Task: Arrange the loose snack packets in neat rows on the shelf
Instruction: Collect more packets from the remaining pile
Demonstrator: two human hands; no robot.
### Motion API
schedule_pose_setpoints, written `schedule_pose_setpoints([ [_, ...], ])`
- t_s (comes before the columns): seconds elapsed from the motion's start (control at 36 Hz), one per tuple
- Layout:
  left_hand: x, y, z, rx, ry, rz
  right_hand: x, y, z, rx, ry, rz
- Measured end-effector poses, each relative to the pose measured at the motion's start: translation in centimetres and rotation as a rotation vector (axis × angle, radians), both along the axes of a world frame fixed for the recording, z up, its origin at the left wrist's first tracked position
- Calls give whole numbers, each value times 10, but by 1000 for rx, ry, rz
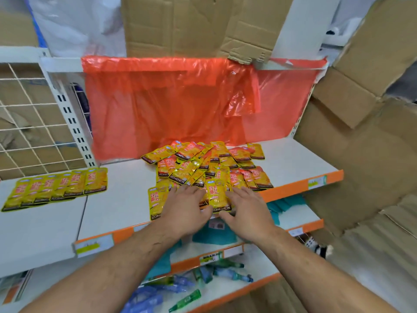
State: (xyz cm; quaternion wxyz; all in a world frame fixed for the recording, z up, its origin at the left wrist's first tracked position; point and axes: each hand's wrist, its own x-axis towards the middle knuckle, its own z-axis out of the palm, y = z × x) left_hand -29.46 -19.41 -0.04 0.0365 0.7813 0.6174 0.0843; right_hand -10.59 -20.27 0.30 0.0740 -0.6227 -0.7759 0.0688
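Left hand [185,205] and right hand [246,208] flat, fingers spread, palms down on near edge of loose packet pile [209,168] at front of white shelf [119,199]. Yellow packet [218,195] between them, ungripped. Neat overlapping row [61,188] lies well left.

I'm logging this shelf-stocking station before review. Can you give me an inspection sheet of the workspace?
Surface: white shelf with orange front edge, mostly bare at the sides.
Job's things: loose heap of yellow and orange snack packets mid-shelf; overlapping row of yellow packets at left.
Clutter: red plastic sheet hanging behind.
Grippers: left hand and right hand flat on the heap's front packets, fingers spread.
Cables: nothing seen.
Surroundings: brown cardboard boxes, green and blue items on lower shelf.
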Motion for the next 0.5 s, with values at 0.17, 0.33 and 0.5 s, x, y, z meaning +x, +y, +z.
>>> schedule_pose_setpoints([
  [0.17, 18, 21, -5, -19, 40, 8, 11, 24, -10, -13, 36, -17],
  [0.33, 33, 44, -6, -74, 75, 16, 14, 56, -13, -3, -10, -23],
  [0.5, 38, 60, -8, -118, 46, 52, 8, 87, -14, 8, 30, -111],
])
